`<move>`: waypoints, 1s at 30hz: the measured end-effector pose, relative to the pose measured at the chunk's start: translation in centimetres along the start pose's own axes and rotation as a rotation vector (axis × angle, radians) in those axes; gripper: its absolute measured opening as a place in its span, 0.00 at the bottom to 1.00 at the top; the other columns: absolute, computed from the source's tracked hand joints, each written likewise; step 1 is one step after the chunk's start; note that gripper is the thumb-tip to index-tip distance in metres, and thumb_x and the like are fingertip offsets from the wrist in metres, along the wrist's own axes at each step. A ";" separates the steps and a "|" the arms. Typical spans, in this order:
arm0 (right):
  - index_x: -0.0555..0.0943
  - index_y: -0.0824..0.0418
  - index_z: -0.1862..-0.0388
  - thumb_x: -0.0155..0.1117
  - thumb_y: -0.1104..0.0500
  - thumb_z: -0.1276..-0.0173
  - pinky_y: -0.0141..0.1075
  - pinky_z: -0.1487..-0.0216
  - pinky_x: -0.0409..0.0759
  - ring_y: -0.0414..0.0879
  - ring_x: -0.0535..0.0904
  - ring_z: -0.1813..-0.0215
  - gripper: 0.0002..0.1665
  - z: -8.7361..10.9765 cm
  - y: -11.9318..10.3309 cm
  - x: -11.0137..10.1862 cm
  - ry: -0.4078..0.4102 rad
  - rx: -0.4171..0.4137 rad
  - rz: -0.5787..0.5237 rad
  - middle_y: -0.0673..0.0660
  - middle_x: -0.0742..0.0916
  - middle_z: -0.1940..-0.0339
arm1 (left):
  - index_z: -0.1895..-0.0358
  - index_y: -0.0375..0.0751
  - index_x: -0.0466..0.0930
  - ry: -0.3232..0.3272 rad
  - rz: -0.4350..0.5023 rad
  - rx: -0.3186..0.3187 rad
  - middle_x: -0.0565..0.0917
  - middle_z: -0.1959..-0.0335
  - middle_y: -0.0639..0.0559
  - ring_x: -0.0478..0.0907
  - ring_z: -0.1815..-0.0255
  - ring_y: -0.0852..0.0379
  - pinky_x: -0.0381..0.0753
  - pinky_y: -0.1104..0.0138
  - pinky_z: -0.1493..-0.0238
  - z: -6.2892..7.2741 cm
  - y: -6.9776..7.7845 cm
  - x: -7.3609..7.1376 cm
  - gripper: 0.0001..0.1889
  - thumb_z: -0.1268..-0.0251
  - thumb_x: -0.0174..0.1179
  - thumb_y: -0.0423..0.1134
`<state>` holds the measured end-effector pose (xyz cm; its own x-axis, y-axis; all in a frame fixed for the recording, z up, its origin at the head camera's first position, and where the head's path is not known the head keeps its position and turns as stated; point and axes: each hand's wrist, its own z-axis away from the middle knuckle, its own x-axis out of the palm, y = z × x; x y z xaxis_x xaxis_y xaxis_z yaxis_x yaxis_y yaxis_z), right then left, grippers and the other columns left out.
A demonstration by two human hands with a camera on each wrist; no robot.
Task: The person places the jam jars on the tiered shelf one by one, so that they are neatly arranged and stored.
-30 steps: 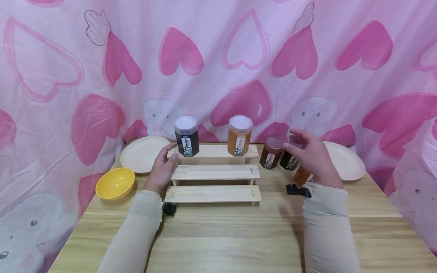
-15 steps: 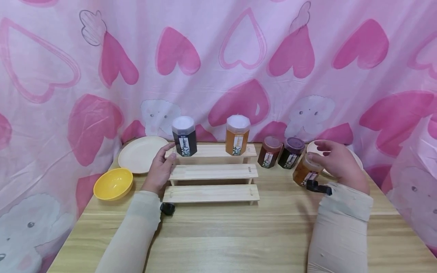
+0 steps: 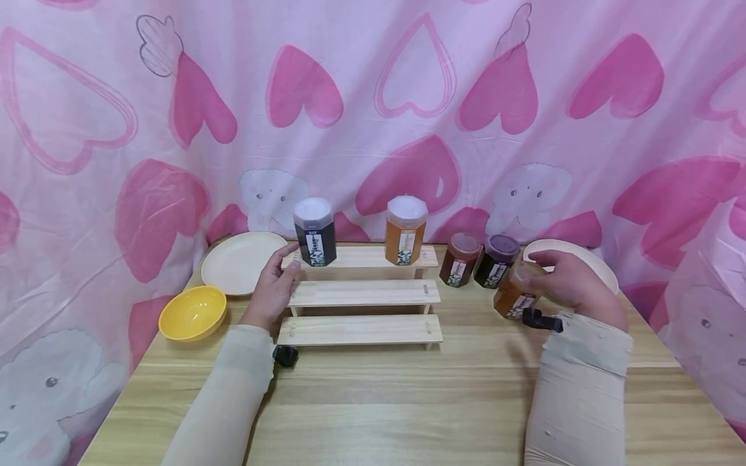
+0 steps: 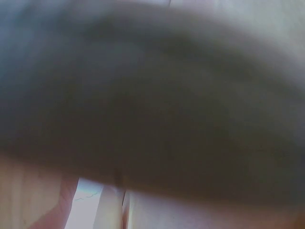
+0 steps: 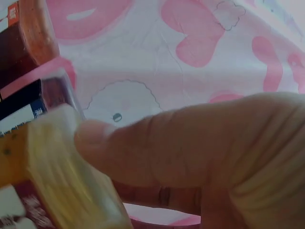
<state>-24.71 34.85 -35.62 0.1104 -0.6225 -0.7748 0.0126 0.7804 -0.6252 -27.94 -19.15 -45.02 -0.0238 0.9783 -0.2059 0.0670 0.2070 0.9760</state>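
My right hand [image 3: 574,285] holds an amber jar [image 3: 514,294] by its upper part, and the jar leans a little. In the right wrist view the thumb [image 5: 97,138] presses the pale lid edge; the fingertips behind are hidden. Beside it stand a dark purple-lidded jar [image 3: 497,262] and a red-brown jar [image 3: 462,260]. My left hand [image 3: 272,291] is at the left end of the three-step wooden rack [image 3: 364,292], fingers fairly straight, near a black jar [image 3: 315,236] on the top step. An orange jar [image 3: 406,233] stands further right there. Something dark and blurred blocks most of the left wrist view.
A yellow bowl [image 3: 193,314] and a cream plate [image 3: 236,265] lie left of the rack. Another cream plate [image 3: 597,262] sits behind my right hand. A pink heart-patterned curtain [image 3: 373,97] hangs at the back of the wooden table [image 3: 373,408].
My right hand moved right and down from above the jars to the amber jar. Over the last half second that jar shifted slightly left. The left hand stays in place.
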 end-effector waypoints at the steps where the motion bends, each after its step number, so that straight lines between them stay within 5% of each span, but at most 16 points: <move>1: 0.80 0.62 0.31 0.76 0.45 0.31 0.43 0.49 0.81 0.55 0.82 0.47 0.35 0.0 -0.1 0.0 -0.011 -0.013 0.008 0.60 0.89 0.46 | 0.18 0.62 0.61 0.000 -0.003 0.005 0.73 0.45 0.48 0.70 0.56 0.54 0.72 0.64 0.52 0.0 -0.1 0.0 0.26 0.13 0.47 0.51; 4: 0.83 0.63 0.35 0.77 0.45 0.32 0.43 0.47 0.79 0.54 0.82 0.45 0.34 0.0 -0.7 0.3 -0.028 -0.073 0.044 0.60 0.89 0.46 | 0.18 0.62 0.62 0.002 0.000 0.017 0.73 0.48 0.48 0.70 0.58 0.53 0.72 0.64 0.53 -0.1 -0.4 0.0 0.26 0.14 0.48 0.53; 9: 0.84 0.63 0.37 0.79 0.45 0.34 0.44 0.45 0.80 0.53 0.83 0.46 0.34 -0.4 -2.0 1.3 -0.051 -0.127 0.074 0.61 0.89 0.45 | 0.20 0.62 0.64 0.009 0.009 0.031 0.69 0.67 0.50 0.69 0.66 0.55 0.72 0.66 0.60 -0.1 -0.4 0.0 0.25 0.14 0.49 0.53; 18: 0.81 0.63 0.36 0.82 0.42 0.40 0.44 0.45 0.78 0.53 0.81 0.46 0.40 -1.3 -5.1 3.2 -0.120 -0.153 0.086 0.60 0.87 0.45 | 0.19 0.61 0.63 0.007 0.001 0.018 0.71 0.61 0.51 0.69 0.64 0.55 0.72 0.65 0.58 -0.1 -0.4 0.0 0.26 0.14 0.48 0.53; 24: 0.79 0.65 0.33 0.81 0.50 0.40 0.43 0.48 0.77 0.52 0.79 0.48 0.40 -1.6 -5.2 3.8 -0.160 -0.201 0.121 0.60 0.86 0.47 | 0.18 0.61 0.62 0.007 0.015 0.004 0.73 0.43 0.45 0.70 0.57 0.54 0.73 0.65 0.53 -0.3 -0.5 0.0 0.26 0.14 0.48 0.51; 30: 0.78 0.66 0.32 0.81 0.55 0.43 0.42 0.49 0.78 0.52 0.79 0.49 0.40 -2.0 -5.0 4.3 -0.174 -0.196 0.118 0.60 0.86 0.49 | 0.19 0.60 0.63 0.012 0.022 0.016 0.73 0.44 0.46 0.71 0.58 0.54 0.73 0.65 0.55 -0.4 -0.6 0.0 0.26 0.14 0.49 0.52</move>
<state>-26.31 28.12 -35.99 0.2687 -0.4950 -0.8263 -0.2006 0.8103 -0.5507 -28.37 -19.27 -45.59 -0.0342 0.9824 -0.1836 0.0833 0.1859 0.9790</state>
